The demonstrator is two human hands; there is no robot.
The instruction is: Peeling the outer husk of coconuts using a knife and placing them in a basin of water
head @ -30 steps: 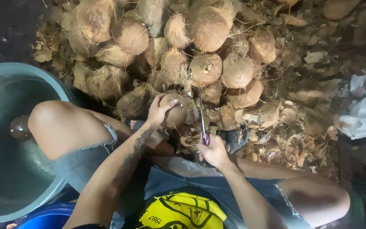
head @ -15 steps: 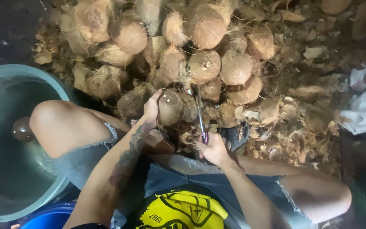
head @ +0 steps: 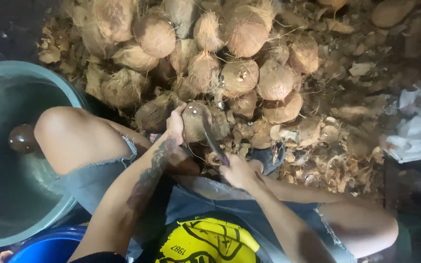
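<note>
My left hand (head: pixel 175 122) grips a brown husked coconut (head: pixel 197 124) from its left side, holding it just in front of my knees. My right hand (head: pixel 238 171) is closed on the handle of a dark curved knife (head: pixel 213 139), whose blade runs up and lies across the coconut's face. Both forearms reach forward between my bent legs. A large heap of husked coconuts (head: pixel 239 73) is piled right behind the one I hold.
A big grey-green basin (head: pixel 6 83) stands at left with one dark coconut (head: pixel 22 139) inside. A blue bucket rim (head: pixel 49 246) shows at bottom left. Husk scraps (head: pixel 327 146) litter the ground at right, and white crumpled material (head: pixel 417 129) lies at the far right.
My left hand has turned the coconut and shifted its grip to the left side. The knife blade has swung from beside the coconut to across its face.
</note>
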